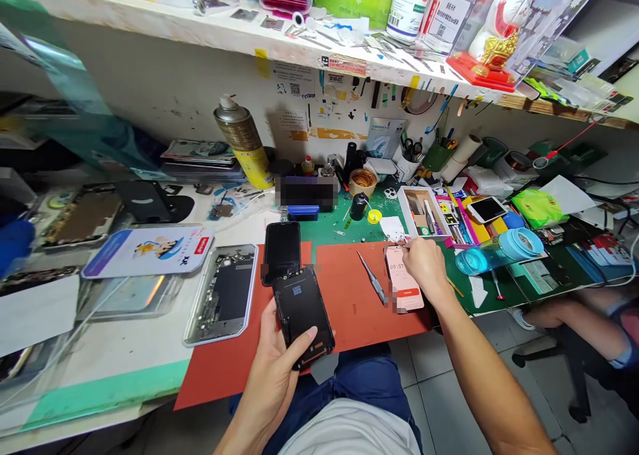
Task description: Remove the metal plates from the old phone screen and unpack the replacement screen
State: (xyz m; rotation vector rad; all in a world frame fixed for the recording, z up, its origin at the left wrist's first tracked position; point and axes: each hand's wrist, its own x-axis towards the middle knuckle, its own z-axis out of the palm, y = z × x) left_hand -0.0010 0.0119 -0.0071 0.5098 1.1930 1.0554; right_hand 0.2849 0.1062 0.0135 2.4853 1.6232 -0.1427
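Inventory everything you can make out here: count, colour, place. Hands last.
Phone panel: one, black, in the left hand
Dark screen: one, black, just beyond the panel
Lit phone: one, pinkish, at the right hand
Pointed tool: one, grey, left of the lit phone
Mat: orange-red, bench front
Open housing: one, silver-rimmed, left
Spray can: one, yellow and gold, back
Bottle: one, blue, lying at right
Cat figurine: one, white, red and gold, shelf
Small parts and tools: too many to count, bench and shelf
Another person's leg: far right
Left hand: one, holding the panel
Right hand: one, touching the lit phone's top
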